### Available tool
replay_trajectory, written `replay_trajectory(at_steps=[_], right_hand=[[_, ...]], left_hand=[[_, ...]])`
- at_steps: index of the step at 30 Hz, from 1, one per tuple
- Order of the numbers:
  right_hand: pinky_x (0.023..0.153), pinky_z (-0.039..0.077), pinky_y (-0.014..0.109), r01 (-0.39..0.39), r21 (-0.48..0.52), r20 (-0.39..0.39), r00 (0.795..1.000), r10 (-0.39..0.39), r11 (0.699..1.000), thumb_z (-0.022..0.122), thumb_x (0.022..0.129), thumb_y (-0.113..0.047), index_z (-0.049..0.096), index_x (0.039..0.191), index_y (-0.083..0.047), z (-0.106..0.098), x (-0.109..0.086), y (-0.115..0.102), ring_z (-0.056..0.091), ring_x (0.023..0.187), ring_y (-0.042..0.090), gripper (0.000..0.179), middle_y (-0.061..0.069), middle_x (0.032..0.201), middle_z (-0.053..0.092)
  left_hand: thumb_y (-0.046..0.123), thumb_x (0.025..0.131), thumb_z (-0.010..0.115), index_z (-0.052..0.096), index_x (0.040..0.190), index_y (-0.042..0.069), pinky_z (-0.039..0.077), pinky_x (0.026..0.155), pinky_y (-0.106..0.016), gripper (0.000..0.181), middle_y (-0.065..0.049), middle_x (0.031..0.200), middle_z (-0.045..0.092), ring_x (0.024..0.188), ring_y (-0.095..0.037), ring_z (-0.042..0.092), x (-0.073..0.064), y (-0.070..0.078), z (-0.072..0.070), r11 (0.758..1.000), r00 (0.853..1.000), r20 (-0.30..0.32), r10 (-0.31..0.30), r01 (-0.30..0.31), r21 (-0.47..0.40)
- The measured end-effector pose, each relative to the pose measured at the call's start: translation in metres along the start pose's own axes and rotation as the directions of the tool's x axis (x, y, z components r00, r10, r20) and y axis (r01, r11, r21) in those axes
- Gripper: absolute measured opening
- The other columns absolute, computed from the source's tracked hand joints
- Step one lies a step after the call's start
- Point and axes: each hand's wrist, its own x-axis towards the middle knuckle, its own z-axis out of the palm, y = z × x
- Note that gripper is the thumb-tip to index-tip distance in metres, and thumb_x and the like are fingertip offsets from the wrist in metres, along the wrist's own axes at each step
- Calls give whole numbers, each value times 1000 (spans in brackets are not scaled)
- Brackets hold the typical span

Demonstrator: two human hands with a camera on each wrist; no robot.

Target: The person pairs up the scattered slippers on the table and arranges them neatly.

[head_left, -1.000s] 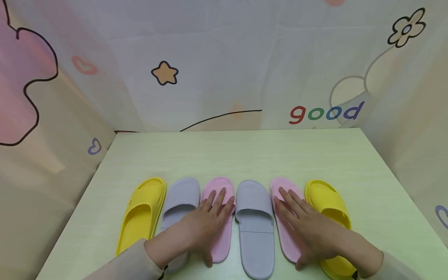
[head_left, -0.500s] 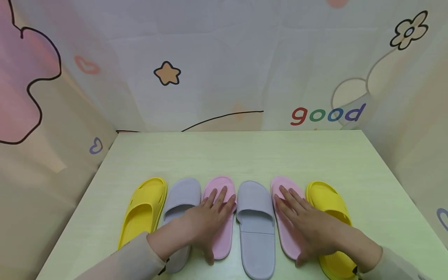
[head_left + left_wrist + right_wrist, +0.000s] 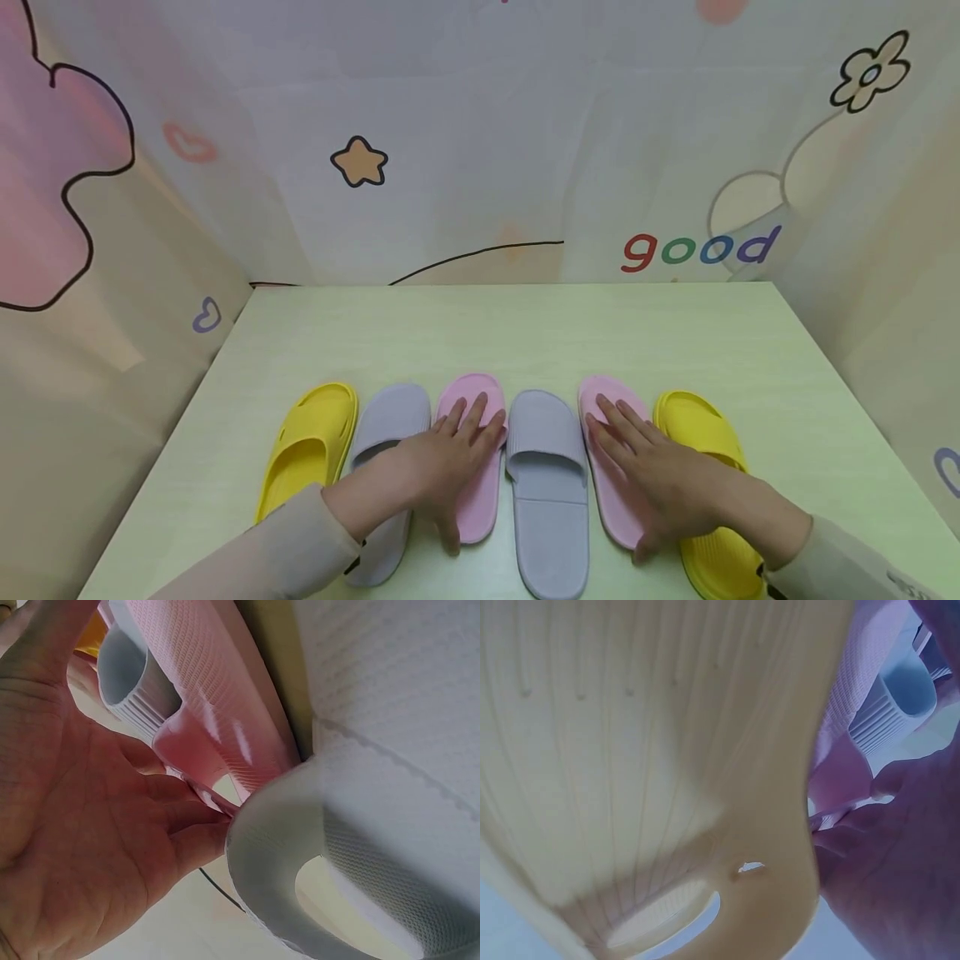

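Note:
Two pink slippers lie in a row of slippers on the table. My left hand (image 3: 448, 467) rests on the left pink slipper (image 3: 483, 504), its fingers spread straight over the strap. Across the right pink slipper (image 3: 617, 504) lies my right hand (image 3: 663, 483), fingers likewise extended on its strap. Between the two sits a grey slipper (image 3: 551, 533), untouched. The left wrist view shows my left palm (image 3: 90, 832) beside the pink slipper's ribbed side (image 3: 217, 682). In the right wrist view, a yellow slipper (image 3: 630, 750) fills the foreground and partly hides my right hand (image 3: 907, 847).
Left of my left hand are another grey slipper (image 3: 393, 412), partly under my forearm, and a yellow slipper (image 3: 318, 417). A second yellow slipper (image 3: 701, 421) lies beneath my right forearm. Bare pale tabletop (image 3: 510, 329) stretches behind the row, up to a printed cloth (image 3: 480, 150).
Both pink slippers have slid slightly forward, away from me, under my hands. The grey and yellow slippers stay nearly in place. The head view has shifted a little.

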Motion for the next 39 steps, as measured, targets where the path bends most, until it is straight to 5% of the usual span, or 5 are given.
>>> replay_trajectory(at_steps=[39], right_hand=[[125, 22, 65, -24, 49, 80, 997, 20, 999, 90, 61, -69, 6, 168, -19, -20, 20, 15, -5, 163, 39, 145, 8, 176, -9]], left_hand=[[60, 55, 98, -6, 168, 16, 26, 128, -50, 160, -19, 174, -13, 162, -42, 2, 21, -15, -17, 999, 999, 54, -7, 9, -36]])
